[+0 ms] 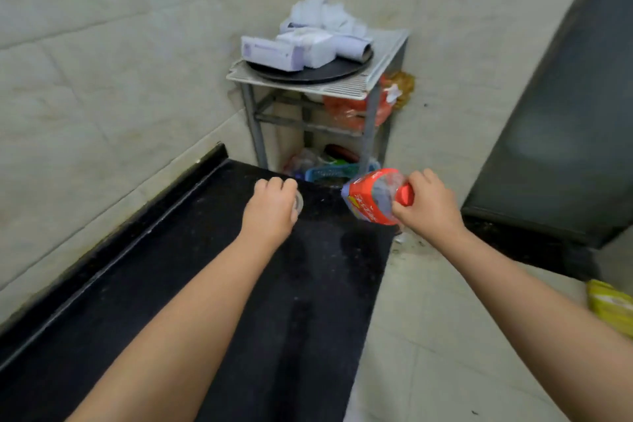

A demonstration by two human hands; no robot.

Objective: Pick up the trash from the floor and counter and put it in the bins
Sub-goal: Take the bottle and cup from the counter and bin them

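Right hand grips bottle; left hand closes on clear scrap at worktop far edge; binning remains.

We see a black counter with fine pale speckles, set against creamy off-white wall tiles faintly stained brown, and beside it a pale beige tiled floor. In our right hand the bottle is clear plastic with a red cap and a red label bearing white lettering and a yellow patch. Further off we note a grey metal rack topped by a white ribbed tray, a black round plate, white boxes edged in lilac, orange bags, a blue-green basket, a dark grey door and a yellow packet.
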